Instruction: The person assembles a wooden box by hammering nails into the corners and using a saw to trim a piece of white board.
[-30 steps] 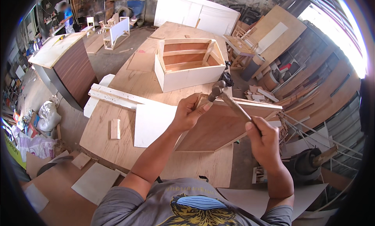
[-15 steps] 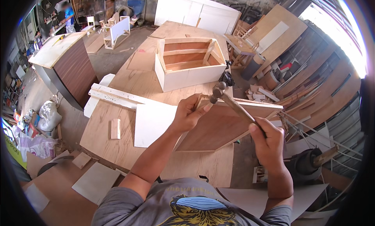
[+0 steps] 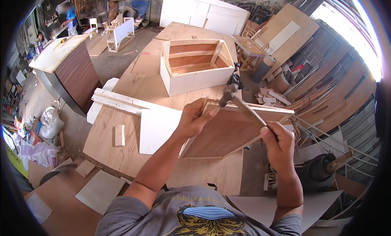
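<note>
My right hand [image 3: 279, 142] is wrapped round the wooden handle of a hammer [image 3: 249, 110]. The hammer's metal head, slightly blurred, is over the upper left corner of a shallow wooden panel box [image 3: 228, 134], close to my left thumb. That box stands tilted on edge on the worktable, its brown plywood face toward me and pale strips along its rim. Gripping its upper left corner, my left hand [image 3: 193, 120] has the thumb in front and the fingers mostly hidden behind. Whether a nail is at the thumb, I cannot make out.
Beyond the panel box, an open white-sided wooden box [image 3: 199, 79] rests on the plywood worktable [image 3: 106, 134]. White strips [image 3: 118, 101], a white board [image 3: 159, 130] and a small wood block [image 3: 119, 135] lie left. A brown cabinet [image 3: 75, 73] and a person [image 3: 71, 20] are farther off.
The hammer head has risen slightly, and my right hand has shifted a little up and left. My left hand keeps its grip on the panel box corner.
</note>
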Demonstrator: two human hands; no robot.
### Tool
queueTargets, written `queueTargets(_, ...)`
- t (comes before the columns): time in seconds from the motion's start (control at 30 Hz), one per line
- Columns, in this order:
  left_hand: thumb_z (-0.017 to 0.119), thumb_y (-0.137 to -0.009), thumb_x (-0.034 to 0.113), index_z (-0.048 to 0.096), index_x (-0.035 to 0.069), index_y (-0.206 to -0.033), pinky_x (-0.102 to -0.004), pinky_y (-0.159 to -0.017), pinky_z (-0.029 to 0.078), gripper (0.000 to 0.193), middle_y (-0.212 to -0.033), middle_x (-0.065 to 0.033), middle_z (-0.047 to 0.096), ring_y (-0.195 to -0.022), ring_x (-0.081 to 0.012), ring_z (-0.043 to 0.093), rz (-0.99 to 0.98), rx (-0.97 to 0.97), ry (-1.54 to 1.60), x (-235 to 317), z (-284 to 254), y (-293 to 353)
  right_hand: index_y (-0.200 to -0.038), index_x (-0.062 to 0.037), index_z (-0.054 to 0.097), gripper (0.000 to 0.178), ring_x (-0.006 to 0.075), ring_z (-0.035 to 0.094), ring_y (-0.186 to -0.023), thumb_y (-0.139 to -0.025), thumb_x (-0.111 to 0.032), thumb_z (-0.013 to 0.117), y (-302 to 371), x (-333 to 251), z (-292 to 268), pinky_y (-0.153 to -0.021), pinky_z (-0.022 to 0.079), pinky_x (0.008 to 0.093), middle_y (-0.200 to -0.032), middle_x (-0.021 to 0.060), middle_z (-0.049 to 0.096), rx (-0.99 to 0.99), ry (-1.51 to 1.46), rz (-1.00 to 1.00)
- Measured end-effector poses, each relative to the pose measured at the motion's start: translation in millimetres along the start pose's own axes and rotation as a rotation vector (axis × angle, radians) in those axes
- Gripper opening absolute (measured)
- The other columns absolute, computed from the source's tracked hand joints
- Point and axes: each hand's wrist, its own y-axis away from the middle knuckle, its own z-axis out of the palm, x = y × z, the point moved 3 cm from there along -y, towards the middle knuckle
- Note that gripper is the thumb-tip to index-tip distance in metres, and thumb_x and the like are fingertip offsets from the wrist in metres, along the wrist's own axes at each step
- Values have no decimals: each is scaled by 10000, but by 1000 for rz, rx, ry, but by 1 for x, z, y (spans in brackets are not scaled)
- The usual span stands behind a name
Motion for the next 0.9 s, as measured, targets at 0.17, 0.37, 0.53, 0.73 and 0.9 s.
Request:
queueTargets(0.17, 648, -1053, 252, 619, 30, -999, -224, -585, 325, 230, -752, 78, 479, -679, -18, 377, -22, 184, -53, -26, 3, 10, -1025, 19, 709, 194, 44, 377, -595, -1033, -155, 621, 17, 46, -8, -536, 305, 244, -689, -63, 490, 191, -194, 150)
queueTargets(0.37, 611, -1071, 285, 538, 64, -844, -232, -575, 325, 325, -707, 70, 449, -665, -37, 372, 179, 444, -271, -25, 3, 3, -1055, 13, 692, 235, -20, 326, -556, -1073, -186, 568, 36, 97, -11, -488, 216, 204, -674, -102, 425, 353, -446, 286)
queueTargets(0.53, 639, -1057, 279, 485, 100, -732, -263, -545, 254, 402, -673, 87, 398, -643, -37, 326, 211, 531, -438, 10, -27, -21, -1064, 11, 678, 292, 7, 353, -500, -1098, -238, 530, 48, 136, -20, -446, 290, 206, -657, -45, 487, 469, -578, 328)
queueTargets(0.73, 629, -1063, 333, 505, 97, -713, -265, -545, 210, 440, -666, 105, 351, -624, -30, 282, 231, 520, -692, 53, -78, -46, -1013, -27, 711, 290, 15, 379, -535, -1077, -275, 577, 64, 217, 16, -478, 328, 224, -647, -61, 489, 503, -709, 454)
queueTargets(0.9, 632, -1059, 365, 550, 61, -734, -276, -553, 241, 453, -677, 93, 383, -645, -37, 313, 183, 395, -850, 69, -117, -62, -926, 0, 752, 316, 24, 398, -536, -1052, -260, 624, 86, 273, 115, -465, 306, 232, -654, -80, 466, 388, -738, 645)
